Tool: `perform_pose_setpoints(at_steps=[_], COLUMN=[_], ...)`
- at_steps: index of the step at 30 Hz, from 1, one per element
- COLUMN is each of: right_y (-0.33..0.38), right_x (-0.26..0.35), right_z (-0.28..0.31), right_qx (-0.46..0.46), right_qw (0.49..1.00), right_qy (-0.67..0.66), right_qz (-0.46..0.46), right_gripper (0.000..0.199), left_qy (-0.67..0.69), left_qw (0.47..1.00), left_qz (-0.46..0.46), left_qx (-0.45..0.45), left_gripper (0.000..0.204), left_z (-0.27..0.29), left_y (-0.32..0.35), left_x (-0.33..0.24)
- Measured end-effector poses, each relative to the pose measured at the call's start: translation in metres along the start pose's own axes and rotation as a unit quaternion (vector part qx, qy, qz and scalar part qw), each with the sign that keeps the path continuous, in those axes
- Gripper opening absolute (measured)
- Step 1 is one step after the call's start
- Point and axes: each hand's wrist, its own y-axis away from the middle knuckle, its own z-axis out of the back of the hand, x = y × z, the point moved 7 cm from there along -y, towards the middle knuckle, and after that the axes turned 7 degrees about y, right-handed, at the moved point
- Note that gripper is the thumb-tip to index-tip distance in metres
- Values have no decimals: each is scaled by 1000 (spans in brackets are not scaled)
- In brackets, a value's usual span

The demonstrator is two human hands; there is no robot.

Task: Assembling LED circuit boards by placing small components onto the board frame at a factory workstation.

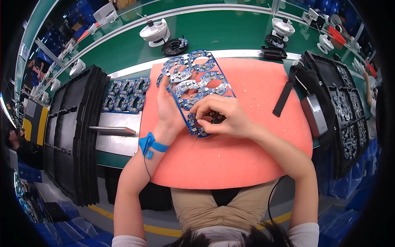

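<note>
Fingers of the left hand (168, 108) grip a blue circuit-board panel (202, 89); the right hand (228, 115) curls over it, grip unclear.

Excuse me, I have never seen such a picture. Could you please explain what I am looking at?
There is no robot here. A wide fisheye camera on a person's head looks down, so edges look bent. The bare left hand, with a blue strap at its wrist, holds a blue circuit-board panel. The right hand works at its near end; the fingertips' exact grip is unclear. Beneath is a salmon-coloured mat, with black trays at the left.
</note>
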Motion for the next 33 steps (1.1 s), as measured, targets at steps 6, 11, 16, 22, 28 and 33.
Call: perform_pose_setpoints(at_steps=[6,11,16,22,28,33], right_y=[9,8,3,2,8,9], right_x=[13,11,6,5,2,2], right_z=[8,2,12,31,43,41], right_qx=[62,75,28,14,53,50], right_qw=[941,949,978,979,959,950], right_qy=[286,272,174,176,254,280], right_qz=[171,140,114,103,113,131], right_gripper=[11,12,13,6,10,14], left_qy=[105,54,42,53,55,55], left_qw=[982,995,999,998,998,998], left_qz=[41,22,20,-17,13,2], left_qx=[151,75,0,13,23,5], left_gripper=[58,52,48,53,52,52], left_z=[-6,17,21,27,21,23], left_y=[1,-3,-4,-3,-3,-4], left_x=[-1,-4,0,-9,-10,-10])
